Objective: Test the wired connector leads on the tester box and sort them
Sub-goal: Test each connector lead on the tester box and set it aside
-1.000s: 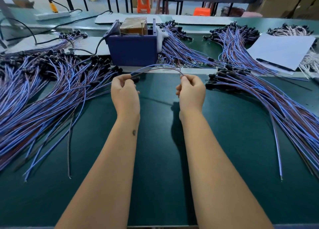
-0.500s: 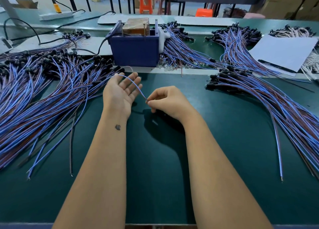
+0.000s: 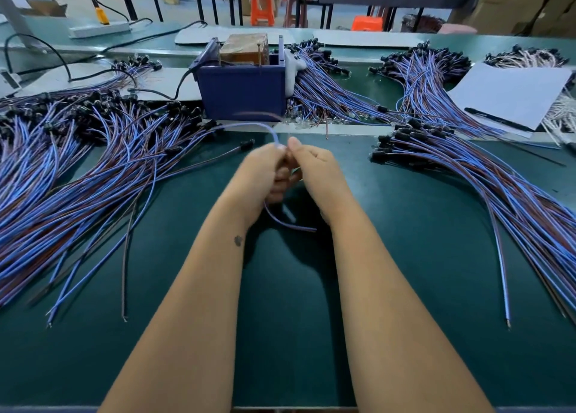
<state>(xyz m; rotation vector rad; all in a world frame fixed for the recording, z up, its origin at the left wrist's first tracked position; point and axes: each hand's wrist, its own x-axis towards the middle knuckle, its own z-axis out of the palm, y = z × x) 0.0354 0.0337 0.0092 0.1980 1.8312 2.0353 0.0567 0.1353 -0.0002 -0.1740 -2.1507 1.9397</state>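
On the green bench mat (image 3: pixel 405 241), mid-frame below the tester box (image 3: pixel 241 91), one floppy, featherweight lead (image 3: pixel 265 129) is pinched by left hand (image 3: pixel 265 175) and right hand (image 3: pixel 314 172), probably best gripped near its ends.

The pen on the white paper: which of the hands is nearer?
Right. The right hand is left of the pen; the left hand sits beyond it, farther left.

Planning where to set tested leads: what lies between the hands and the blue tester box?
Head view: bare green mat, a pale strip, and the held lead arcing across.
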